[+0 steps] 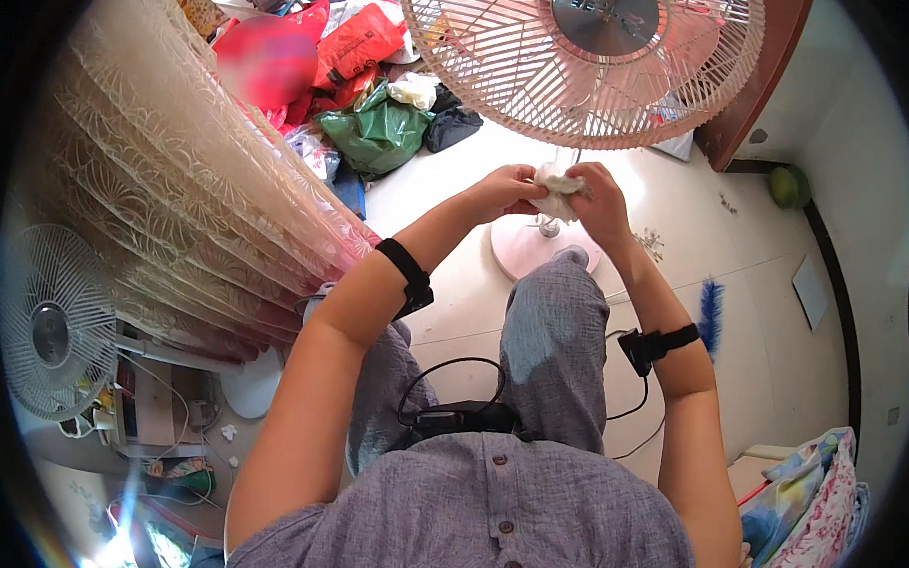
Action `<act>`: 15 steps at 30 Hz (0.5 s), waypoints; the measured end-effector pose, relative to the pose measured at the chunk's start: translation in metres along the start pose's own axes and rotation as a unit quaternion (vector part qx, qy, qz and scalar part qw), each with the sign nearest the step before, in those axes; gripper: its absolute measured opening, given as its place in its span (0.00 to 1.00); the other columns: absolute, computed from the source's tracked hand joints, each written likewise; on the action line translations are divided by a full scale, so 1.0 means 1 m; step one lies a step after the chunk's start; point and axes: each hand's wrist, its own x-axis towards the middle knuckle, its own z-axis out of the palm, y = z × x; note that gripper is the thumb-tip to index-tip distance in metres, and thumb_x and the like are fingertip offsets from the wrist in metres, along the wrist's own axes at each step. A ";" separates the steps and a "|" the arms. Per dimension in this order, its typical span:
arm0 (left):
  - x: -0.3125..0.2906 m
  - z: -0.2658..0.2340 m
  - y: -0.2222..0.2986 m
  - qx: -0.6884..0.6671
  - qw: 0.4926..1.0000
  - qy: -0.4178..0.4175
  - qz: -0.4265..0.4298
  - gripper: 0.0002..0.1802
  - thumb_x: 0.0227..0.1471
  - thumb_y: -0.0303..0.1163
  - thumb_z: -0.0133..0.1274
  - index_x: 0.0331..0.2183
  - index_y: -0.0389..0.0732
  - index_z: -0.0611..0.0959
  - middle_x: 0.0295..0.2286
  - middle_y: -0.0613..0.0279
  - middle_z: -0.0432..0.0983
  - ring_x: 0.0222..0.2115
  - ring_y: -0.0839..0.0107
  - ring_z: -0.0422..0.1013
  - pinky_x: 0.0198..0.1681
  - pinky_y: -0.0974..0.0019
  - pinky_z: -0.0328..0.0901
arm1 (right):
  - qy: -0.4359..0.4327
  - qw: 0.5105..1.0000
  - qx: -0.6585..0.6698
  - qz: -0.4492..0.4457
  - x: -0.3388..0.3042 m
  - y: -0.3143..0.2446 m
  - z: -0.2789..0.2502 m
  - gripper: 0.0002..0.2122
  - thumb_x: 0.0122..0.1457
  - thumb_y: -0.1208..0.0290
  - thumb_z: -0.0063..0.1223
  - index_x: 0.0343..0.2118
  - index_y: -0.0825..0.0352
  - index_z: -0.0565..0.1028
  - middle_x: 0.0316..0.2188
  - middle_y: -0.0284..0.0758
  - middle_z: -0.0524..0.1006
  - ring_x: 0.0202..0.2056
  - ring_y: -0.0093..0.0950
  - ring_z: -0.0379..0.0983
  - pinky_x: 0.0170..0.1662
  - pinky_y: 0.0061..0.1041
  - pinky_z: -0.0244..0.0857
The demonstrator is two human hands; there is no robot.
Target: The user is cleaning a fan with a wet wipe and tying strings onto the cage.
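A pink standing fan [472, 74] rises in front of me, its round grille at the top of the view and its disc base [511, 248] on the floor below. Just under the grille, a crumpled white cloth [556, 192] is bunched between my hands, in front of the fan's pole. My left hand [510, 191] grips the cloth from the left with curled fingers. From the other side, my right hand [601, 204] pinches it at the top and right edge. Whether the cloth touches the pole is hidden.
At left hangs a lace curtain [189, 155], with a second, white fan [58, 320] below it. Plastic bags [375, 131] are heaped at the far left. A green round object [789, 186] and a blue duster [711, 313] lie at right; folded fabric [802, 516] is near right.
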 end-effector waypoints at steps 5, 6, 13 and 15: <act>-0.005 0.006 0.011 -0.081 0.995 -0.047 0.017 0.20 0.52 0.28 0.56 0.45 0.34 0.71 0.39 0.57 0.73 0.41 0.69 0.73 0.46 0.66 0.71 | -0.042 0.974 -0.151 -0.163 -0.012 -0.014 -0.010 0.16 0.43 0.83 0.51 0.38 0.65 0.75 0.39 0.37 0.73 0.42 0.39 0.72 0.42 0.33 0.69; -0.006 0.003 0.012 -0.086 0.996 -0.039 0.004 0.20 0.51 0.26 0.56 0.45 0.35 0.71 0.39 0.57 0.73 0.42 0.68 0.73 0.46 0.66 0.71 | -0.045 0.974 -0.151 -0.165 -0.012 -0.020 -0.012 0.16 0.43 0.83 0.51 0.38 0.65 0.75 0.39 0.37 0.73 0.42 0.39 0.72 0.42 0.33 0.69; -0.002 -0.004 0.009 0.013 0.996 -0.004 0.092 0.19 0.44 0.16 0.54 0.41 0.38 0.74 0.37 0.60 0.74 0.39 0.69 0.74 0.45 0.66 0.71 | 0.030 0.990 0.137 0.024 -0.007 -0.019 -0.009 0.12 0.56 0.72 0.54 0.44 0.66 0.75 0.46 0.38 0.73 0.50 0.29 0.68 0.51 0.28 0.63; -0.001 0.000 0.009 0.023 0.994 -0.004 0.104 0.19 0.44 0.15 0.53 0.41 0.37 0.74 0.36 0.61 0.73 0.39 0.70 0.73 0.44 0.67 0.72 | -0.001 0.966 0.239 0.102 -0.003 -0.004 -0.003 0.14 0.57 0.70 0.55 0.43 0.70 0.74 0.43 0.37 0.74 0.46 0.25 0.71 0.47 0.26 0.67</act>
